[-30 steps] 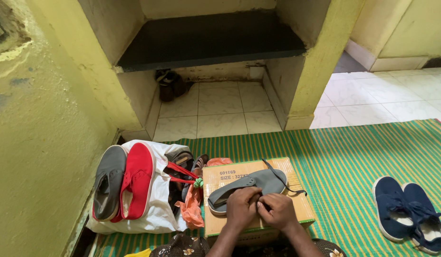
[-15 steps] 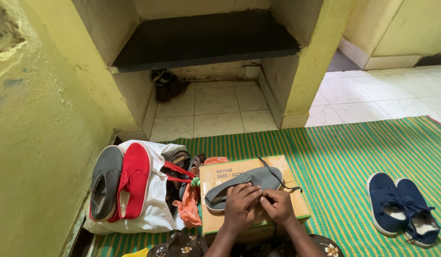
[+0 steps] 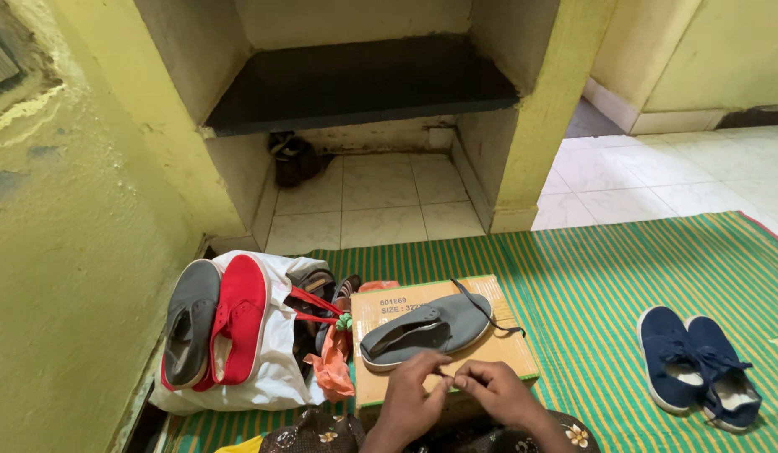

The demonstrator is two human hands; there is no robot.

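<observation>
Grey shoe (image 3: 426, 330) lace end hidden by fingers (image 3: 439, 377).

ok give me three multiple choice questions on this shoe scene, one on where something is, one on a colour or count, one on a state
1. Where does the grey shoe by the hands lie?
A. on the cardboard box
B. on the dark shelf
C. on the white tiles

2. What colour is the pair of shoes on the striped mat, to the right?
A. red
B. navy blue
C. grey

3. How do the left hand and right hand stand?
A. spread far apart
B. fingertips brought together just in front of the grey shoe
C. both gripping the white bag

Answers: 1 A, the shoe rests on the box top; 2 B, both shoes are dark blue; 3 B, the fingertips meet over the box edge.
</observation>
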